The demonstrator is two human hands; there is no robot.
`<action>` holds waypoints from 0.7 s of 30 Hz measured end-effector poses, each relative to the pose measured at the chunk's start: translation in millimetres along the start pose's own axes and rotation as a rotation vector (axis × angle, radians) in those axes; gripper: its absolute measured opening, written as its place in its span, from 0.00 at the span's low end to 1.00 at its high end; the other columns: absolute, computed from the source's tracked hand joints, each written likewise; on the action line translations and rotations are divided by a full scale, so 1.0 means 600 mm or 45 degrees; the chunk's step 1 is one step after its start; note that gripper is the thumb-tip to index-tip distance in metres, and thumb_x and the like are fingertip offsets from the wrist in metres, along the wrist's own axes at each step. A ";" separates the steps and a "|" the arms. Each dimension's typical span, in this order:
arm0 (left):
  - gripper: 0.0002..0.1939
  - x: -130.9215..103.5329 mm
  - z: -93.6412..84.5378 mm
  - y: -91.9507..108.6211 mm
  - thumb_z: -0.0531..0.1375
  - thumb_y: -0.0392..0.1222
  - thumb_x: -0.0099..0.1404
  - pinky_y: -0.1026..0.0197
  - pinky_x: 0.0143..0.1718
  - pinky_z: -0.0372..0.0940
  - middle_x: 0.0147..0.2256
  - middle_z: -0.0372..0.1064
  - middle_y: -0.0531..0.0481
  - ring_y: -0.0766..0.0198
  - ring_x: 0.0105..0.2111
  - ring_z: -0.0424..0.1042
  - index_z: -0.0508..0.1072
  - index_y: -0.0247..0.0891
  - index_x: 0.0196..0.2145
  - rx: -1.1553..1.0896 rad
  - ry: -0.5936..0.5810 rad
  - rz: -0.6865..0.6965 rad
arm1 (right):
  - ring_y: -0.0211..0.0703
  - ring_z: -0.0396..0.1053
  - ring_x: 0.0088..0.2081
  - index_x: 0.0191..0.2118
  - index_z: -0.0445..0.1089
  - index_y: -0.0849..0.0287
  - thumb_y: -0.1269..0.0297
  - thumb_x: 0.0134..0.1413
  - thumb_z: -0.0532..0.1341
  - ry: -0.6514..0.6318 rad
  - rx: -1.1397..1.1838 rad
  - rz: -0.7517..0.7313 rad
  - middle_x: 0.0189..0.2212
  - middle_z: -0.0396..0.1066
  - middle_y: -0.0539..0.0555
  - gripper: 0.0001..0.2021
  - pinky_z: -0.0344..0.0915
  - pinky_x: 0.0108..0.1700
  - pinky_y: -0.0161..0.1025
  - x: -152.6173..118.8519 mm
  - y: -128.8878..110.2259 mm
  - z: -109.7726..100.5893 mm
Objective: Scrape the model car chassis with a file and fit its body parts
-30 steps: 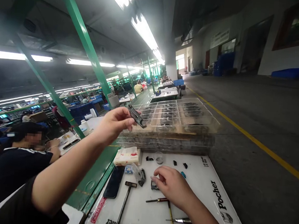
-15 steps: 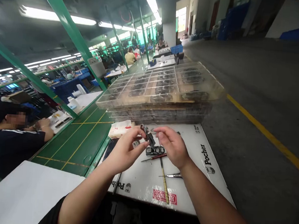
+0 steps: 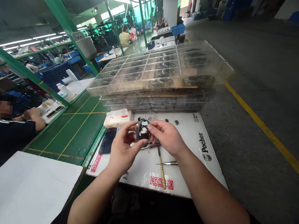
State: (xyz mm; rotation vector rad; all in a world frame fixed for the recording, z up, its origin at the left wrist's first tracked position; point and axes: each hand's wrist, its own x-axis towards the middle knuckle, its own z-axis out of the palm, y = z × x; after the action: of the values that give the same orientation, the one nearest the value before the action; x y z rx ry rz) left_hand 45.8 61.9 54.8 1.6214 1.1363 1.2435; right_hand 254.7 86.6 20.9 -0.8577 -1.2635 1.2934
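Note:
Between both hands is a small dark part [image 3: 144,133] with a curved frame and open gaps. My left hand [image 3: 126,143] grips its left and lower side between thumb and fingers. My right hand [image 3: 167,135] pinches its upper right edge. Just below lie a red-handled tool [image 3: 154,145], a tool with a yellow patterned handle [image 3: 162,168] and a metal-tipped tool [image 3: 170,163], all on the white board [image 3: 189,156]. Whatever lies directly behind the held part is mostly hidden by my hands.
Stacked clear compartment trays [image 3: 152,74] stand behind the board. A tissue pack [image 3: 118,118] and a phone [image 3: 107,141] lie left of my hands. Small black pieces [image 3: 176,122] are at the back. A person [image 3: 8,128] sits at the far left.
The view has shifted, and more of the phone shows. The dark part has turned so its open frame faces the camera. My right hand has closed onto its edge.

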 end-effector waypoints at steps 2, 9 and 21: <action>0.39 -0.001 0.000 0.006 0.84 0.46 0.63 0.58 0.44 0.79 0.58 0.79 0.44 0.63 0.39 0.80 0.79 0.50 0.68 -0.100 -0.024 -0.054 | 0.43 0.75 0.31 0.47 0.79 0.57 0.28 0.68 0.72 -0.015 0.013 0.008 0.30 0.77 0.51 0.31 0.75 0.34 0.39 0.000 -0.001 0.000; 0.43 0.002 -0.006 0.007 0.87 0.43 0.58 0.63 0.41 0.81 0.56 0.78 0.47 0.67 0.37 0.81 0.80 0.49 0.68 -0.342 -0.066 -0.198 | 0.43 0.73 0.34 0.41 0.78 0.56 0.31 0.70 0.71 0.021 -0.131 -0.003 0.34 0.76 0.52 0.28 0.70 0.35 0.39 -0.001 -0.003 -0.005; 0.40 0.004 -0.014 0.005 0.88 0.38 0.58 0.64 0.42 0.83 0.54 0.80 0.50 0.65 0.40 0.86 0.84 0.52 0.65 -0.525 -0.111 -0.227 | 0.43 0.68 0.32 0.36 0.71 0.55 0.27 0.74 0.63 -0.082 -0.196 0.060 0.30 0.68 0.50 0.32 0.68 0.32 0.38 -0.005 -0.008 -0.001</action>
State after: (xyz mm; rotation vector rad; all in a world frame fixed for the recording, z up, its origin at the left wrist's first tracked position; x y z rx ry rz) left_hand 38.8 63.9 60.2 1.2263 0.8793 1.1857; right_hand 256.8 83.1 24.6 -0.9659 -1.4154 1.2816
